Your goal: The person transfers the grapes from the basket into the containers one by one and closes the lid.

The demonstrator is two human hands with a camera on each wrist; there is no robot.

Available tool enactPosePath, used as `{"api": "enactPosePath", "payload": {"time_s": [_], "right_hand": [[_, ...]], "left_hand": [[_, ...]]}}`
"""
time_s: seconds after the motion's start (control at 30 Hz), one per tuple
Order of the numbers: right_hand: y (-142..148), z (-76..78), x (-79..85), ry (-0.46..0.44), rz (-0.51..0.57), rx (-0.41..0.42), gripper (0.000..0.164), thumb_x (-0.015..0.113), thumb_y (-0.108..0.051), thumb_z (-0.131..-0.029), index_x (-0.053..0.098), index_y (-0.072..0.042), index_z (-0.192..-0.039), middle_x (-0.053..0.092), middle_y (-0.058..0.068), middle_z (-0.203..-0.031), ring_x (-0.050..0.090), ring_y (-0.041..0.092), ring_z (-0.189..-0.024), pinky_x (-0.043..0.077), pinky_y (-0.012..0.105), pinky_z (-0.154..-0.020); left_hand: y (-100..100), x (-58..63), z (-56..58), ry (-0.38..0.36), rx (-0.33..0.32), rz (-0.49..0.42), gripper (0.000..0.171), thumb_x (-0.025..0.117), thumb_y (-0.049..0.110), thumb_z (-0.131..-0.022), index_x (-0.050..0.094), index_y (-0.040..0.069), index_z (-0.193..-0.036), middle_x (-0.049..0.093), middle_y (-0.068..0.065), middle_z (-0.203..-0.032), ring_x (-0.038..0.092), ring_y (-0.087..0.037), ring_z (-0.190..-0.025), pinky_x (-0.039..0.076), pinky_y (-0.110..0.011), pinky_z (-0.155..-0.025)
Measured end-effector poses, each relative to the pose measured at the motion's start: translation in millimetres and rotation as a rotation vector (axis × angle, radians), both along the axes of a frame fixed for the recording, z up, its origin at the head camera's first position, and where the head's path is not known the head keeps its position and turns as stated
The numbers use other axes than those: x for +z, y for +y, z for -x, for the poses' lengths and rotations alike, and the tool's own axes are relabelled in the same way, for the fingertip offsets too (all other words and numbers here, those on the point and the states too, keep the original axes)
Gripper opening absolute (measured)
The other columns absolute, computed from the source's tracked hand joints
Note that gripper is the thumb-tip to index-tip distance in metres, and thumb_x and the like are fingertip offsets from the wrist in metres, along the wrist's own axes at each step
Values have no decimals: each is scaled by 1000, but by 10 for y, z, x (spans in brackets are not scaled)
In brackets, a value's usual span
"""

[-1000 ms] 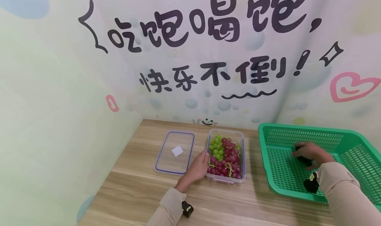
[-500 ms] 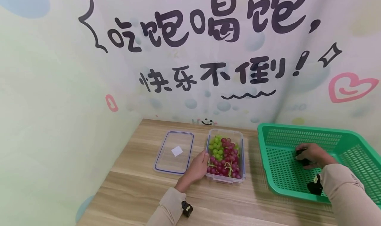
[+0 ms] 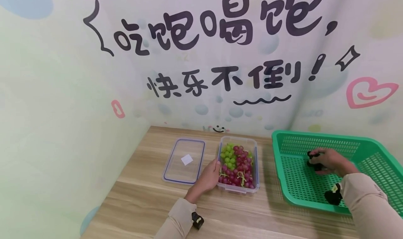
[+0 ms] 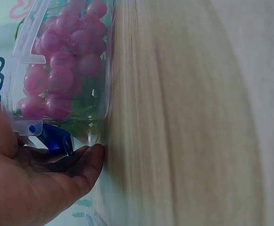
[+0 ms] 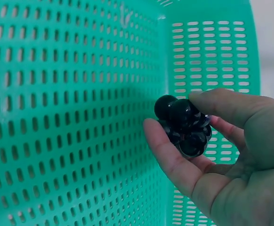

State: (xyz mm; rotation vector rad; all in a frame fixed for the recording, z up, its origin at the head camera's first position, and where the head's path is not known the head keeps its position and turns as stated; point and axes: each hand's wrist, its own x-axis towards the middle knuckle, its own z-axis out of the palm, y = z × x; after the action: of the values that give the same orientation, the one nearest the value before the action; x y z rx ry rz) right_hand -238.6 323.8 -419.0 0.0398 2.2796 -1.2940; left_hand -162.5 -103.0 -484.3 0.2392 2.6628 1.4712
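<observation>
My right hand (image 3: 335, 162) reaches into the green basket (image 3: 284, 188), thumb and fingers pinching a small bunch of black grapes (image 3: 312, 163). In the right wrist view the shiny dark grapes (image 5: 183, 117) sit between thumb and fingertips, close by the perforated basket surface. My left hand (image 3: 208, 176) grips the left side of a clear plastic container (image 3: 231, 188), which holds green grapes (image 3: 228, 155) and red grapes (image 3: 243, 163). Seen from the left wrist, the thumb lies partly out of frame at the rim and the fingers are below a blue latch (image 4: 54, 139).
A clear lid (image 3: 176, 162) with a blue seal and a white paper square (image 3: 187, 159) lies left of the container on the wooden table (image 3: 220, 218). Behind stands a printed wall (image 3: 195, 113); another pale wall (image 3: 78, 109) borders the left side.
My right hand has shifted slightly within the basket, and the black grapes now show further out past its fingers. The left hand and the container stay where they were.
</observation>
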Motion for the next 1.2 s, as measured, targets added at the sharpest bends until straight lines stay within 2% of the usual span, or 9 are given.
{"api": "enactPosePath", "payload": {"time_s": [0.27, 0.53, 0.73, 1.07, 1.2], "right_hand": [[-68, 15, 100, 19, 59, -4, 44, 55, -13, -101, 41, 10, -135, 49, 24, -120, 64, 19, -89, 58, 44, -82], [-163, 68, 197, 38, 53, 20, 50, 55, -15, -101, 34, 9, -140, 45, 28, -126, 64, 16, -90, 58, 44, -82], [-203, 77, 272, 73, 77, 10, 44, 53, -16, -102, 36, 7, -135, 43, 27, -127, 63, 15, -91, 58, 43, -82], [-218, 97, 343, 166, 109, -4, 35, 53, -18, -103, 38, 1, -128, 44, 22, -128, 60, 3, -92, 58, 42, -84], [-270, 103, 395, 206, 115, -6, 34, 52, -19, -103, 38, 0, -128, 42, 27, -133, 60, 2, -92, 58, 42, -83]], "left_hand": [[-11, 3, -1, 2, -3, 11, 32, 24, 18, -110, 51, 6, -99, 40, -3, -76, 38, -15, -63, 37, -28, -56], [-12, -7, -1, 0, 0, -2, 32, 24, 19, -110, 52, 6, -102, 41, -3, -76, 38, -14, -62, 37, -27, -55], [-4, -1, -4, 1, 4, 0, 32, 24, 19, -110, 52, 6, -102, 41, -3, -76, 39, -14, -62, 37, -28, -55], [-1, 8, -13, 18, 4, 12, 31, 25, 18, -110, 50, 6, -96, 40, -2, -75, 38, -14, -62, 36, -27, -56], [3, 9, -16, 34, 3, 16, 31, 25, 16, -110, 48, 5, -94, 39, -2, -74, 37, -15, -63, 36, -28, -58]]}}
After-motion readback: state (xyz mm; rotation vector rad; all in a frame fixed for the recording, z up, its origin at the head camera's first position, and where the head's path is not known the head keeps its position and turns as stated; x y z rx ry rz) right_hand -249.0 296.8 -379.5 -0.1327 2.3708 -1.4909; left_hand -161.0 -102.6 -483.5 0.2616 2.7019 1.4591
